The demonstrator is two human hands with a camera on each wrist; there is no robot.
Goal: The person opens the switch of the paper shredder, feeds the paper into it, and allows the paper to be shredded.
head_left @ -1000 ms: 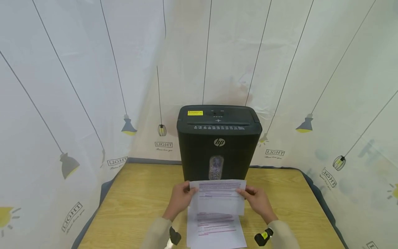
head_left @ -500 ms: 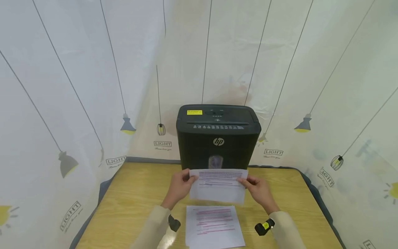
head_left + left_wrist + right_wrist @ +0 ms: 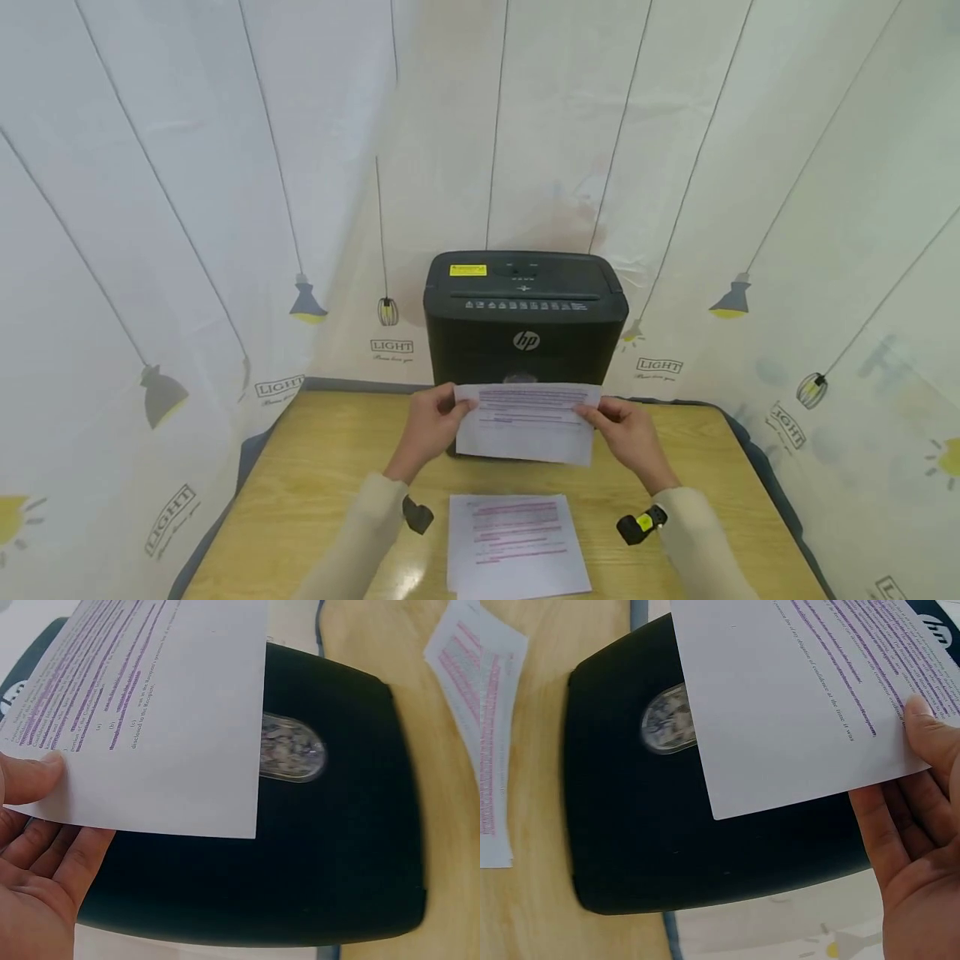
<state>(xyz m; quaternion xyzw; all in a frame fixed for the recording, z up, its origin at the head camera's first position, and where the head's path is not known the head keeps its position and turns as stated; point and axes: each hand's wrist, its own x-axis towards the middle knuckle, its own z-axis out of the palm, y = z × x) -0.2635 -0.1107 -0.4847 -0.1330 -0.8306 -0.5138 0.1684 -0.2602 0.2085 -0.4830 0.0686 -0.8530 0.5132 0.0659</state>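
Between my two hands hangs a sheet of paper point(image 3: 523, 442), printed and marked with purple lines. The left hand point(image 3: 431, 423) pinches its left edge, thumb on the printed face and fingers behind. On the opposite edge the right hand point(image 3: 626, 433) pinches in the same way. Behind the sheet stands a black HP paper shredder point(image 3: 525, 354), its feed slot on top. The sheet covers the lower front of it; both wrist views show shreds behind the shredder's window point(image 3: 294, 748). On the table nearer me lies a stack of paper point(image 3: 517, 567) with pink-red marked lines.
The wooden table point(image 3: 322, 467) carries the shredder at its back edge. A pale curtain point(image 3: 555, 125) printed with hanging lamps encloses the table at the back and both sides. Each wrist wears a small black device, such as the right wrist device point(image 3: 637, 527).
Both hands have raised the sheet from above the stack and moved it forward, up against the view of the shredder's front. The stack's top page has come fully into view.
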